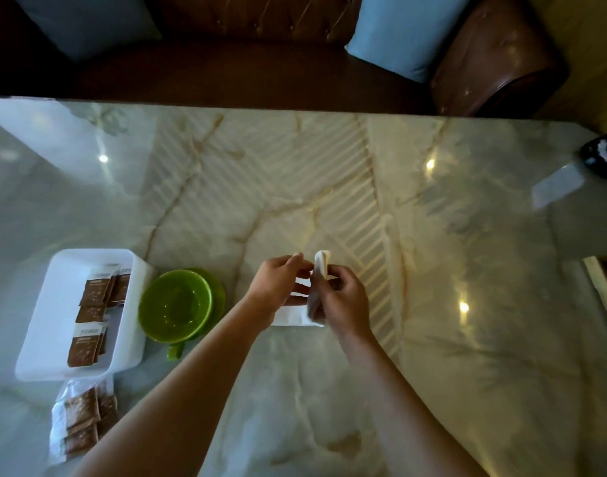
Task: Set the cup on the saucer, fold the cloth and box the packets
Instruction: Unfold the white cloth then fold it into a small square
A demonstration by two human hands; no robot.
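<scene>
A white cloth (321, 265) is lifted off the marble table (433, 235) near the middle, partly folded, its lower part resting on the surface. My left hand (278, 285) pinches one edge of it and my right hand (343, 299) grips the other side. A green cup (174, 306) sits on a green saucer (216, 294) just left of my hands, its handle pointing toward me. A white box (47, 325) at the left holds several brown packets (92, 304). More brown packets in a clear bag (83, 420) lie on the table in front of the box.
A brown leather sofa (495, 60) with blue cushions (402, 32) runs along the table's far edge. A dark object (603, 156) sits at the right edge of the table.
</scene>
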